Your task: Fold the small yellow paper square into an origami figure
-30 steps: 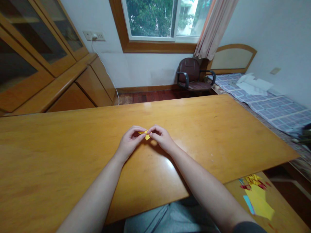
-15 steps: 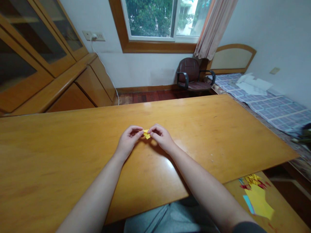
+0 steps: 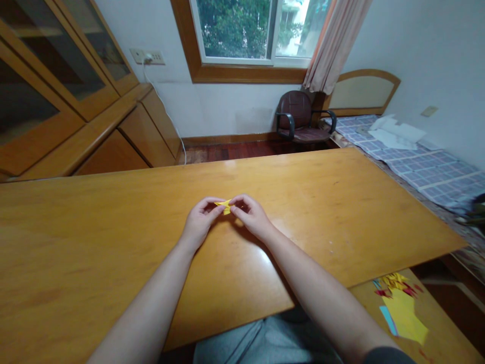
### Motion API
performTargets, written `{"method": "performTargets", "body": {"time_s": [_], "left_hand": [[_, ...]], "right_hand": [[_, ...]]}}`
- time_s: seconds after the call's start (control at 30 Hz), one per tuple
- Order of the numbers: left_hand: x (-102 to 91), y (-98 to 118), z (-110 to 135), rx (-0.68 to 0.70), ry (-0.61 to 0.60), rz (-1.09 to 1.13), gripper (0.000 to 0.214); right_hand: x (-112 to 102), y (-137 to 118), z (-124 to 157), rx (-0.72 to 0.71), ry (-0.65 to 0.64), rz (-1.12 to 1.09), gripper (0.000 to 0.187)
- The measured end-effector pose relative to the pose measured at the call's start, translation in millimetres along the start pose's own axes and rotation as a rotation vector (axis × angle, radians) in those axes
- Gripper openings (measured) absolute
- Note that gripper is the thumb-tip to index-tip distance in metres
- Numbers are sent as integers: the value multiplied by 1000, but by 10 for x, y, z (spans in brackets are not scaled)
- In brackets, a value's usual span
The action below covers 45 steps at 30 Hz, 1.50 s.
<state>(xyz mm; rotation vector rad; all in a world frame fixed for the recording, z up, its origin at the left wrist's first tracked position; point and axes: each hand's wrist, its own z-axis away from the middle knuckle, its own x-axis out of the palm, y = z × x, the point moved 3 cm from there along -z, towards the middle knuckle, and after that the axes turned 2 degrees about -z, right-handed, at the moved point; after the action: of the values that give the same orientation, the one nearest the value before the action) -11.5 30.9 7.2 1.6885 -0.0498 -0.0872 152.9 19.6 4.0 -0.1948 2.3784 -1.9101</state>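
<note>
A small piece of folded yellow paper [image 3: 227, 208] is held just above the table, near its middle. My left hand [image 3: 201, 218] pinches its left side between thumb and fingers. From the right, my right hand [image 3: 250, 214] grips the other side the same way, its thumb close to the left thumb. The fingers cover much of the paper, so its full folded shape is hidden.
The wooden table [image 3: 113, 242] spreads beneath both hands. On a lower surface at bottom right lie yellow paper sheets [image 3: 407, 316], a blue strip [image 3: 388, 319] and several small folded yellow and red pieces [image 3: 396, 281]. A chair [image 3: 297, 116] stands beyond the table.
The yellow paper has shifted in my fingers: a point now shows at its left, and its lower flap hangs less far down. My thumbs are slightly closer together.
</note>
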Motion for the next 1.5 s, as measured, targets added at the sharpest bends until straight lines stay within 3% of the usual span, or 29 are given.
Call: {"method": "performTargets", "body": {"time_s": [0.5, 1.13, 1.5], "left_hand": [[-7, -70, -6, -51, 4, 119, 27], [-24, -7, -9, 16, 80, -41, 28], [-10, -35, -19, 18, -10, 29, 26]], "right_hand": [[16, -10, -18, -2, 7, -31, 21], [28, 9, -6, 47, -31, -48, 25], [5, 65, -38, 91, -6, -154, 23]]}}
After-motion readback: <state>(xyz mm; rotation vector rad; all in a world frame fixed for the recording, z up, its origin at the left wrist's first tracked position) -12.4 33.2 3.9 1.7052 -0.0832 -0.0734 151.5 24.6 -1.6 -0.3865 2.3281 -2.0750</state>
